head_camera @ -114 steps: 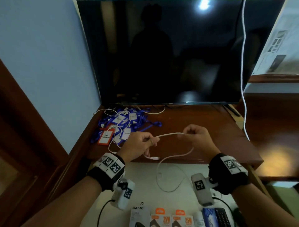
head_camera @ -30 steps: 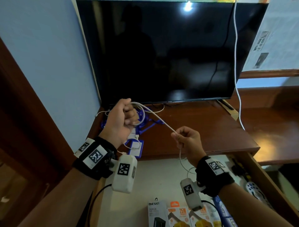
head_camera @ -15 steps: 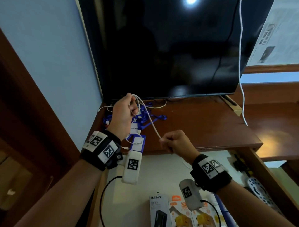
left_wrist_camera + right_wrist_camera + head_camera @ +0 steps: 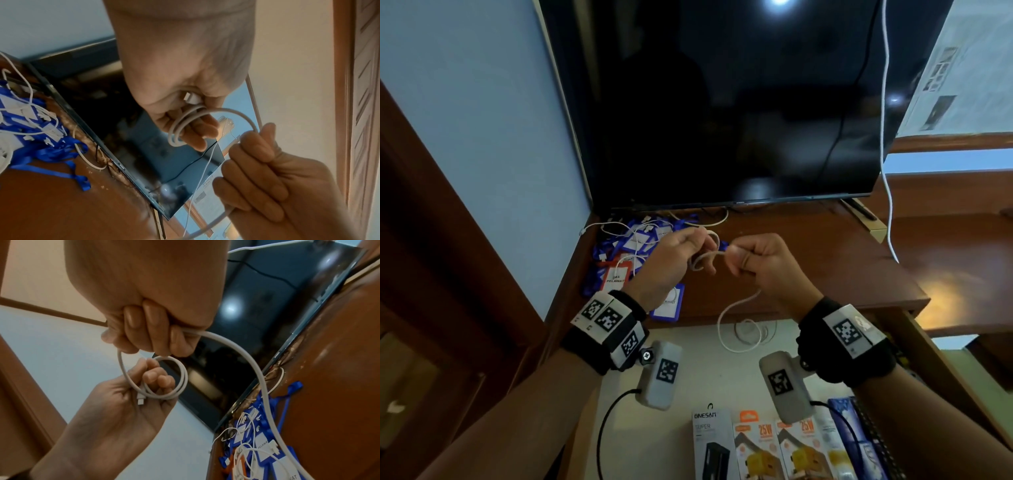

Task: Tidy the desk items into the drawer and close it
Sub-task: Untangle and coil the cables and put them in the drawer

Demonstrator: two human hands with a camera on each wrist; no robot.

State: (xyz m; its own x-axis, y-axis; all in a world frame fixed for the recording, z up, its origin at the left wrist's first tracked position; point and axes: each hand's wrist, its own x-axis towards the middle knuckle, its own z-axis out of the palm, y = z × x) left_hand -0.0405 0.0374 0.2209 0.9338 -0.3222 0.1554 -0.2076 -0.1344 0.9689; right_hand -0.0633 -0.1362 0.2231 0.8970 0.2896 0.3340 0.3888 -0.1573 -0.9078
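Note:
A white charging cable (image 4: 736,305) runs between both hands above the desk's front edge. My left hand (image 4: 674,260) holds a small coil of it (image 4: 179,129) with fingers curled round the loops; the cable's plug (image 4: 140,400) lies in that palm. Close beside it, my right hand (image 4: 763,263) is fisted on the cable (image 4: 252,366). The loose tail hangs down and curls on the pale floor of the open drawer (image 4: 688,363).
A heap of blue lanyards and ID badges (image 4: 626,250) with thin white cords lies at the left of the wooden desk (image 4: 825,267). A dark TV (image 4: 739,102) stands behind. Boxed chargers (image 4: 756,445) line the drawer's front. Another white cord (image 4: 887,171) hangs at right.
My left hand has come down from near the TV and my right hand has risen to meet it. The stretch of cable between them is now a short loop.

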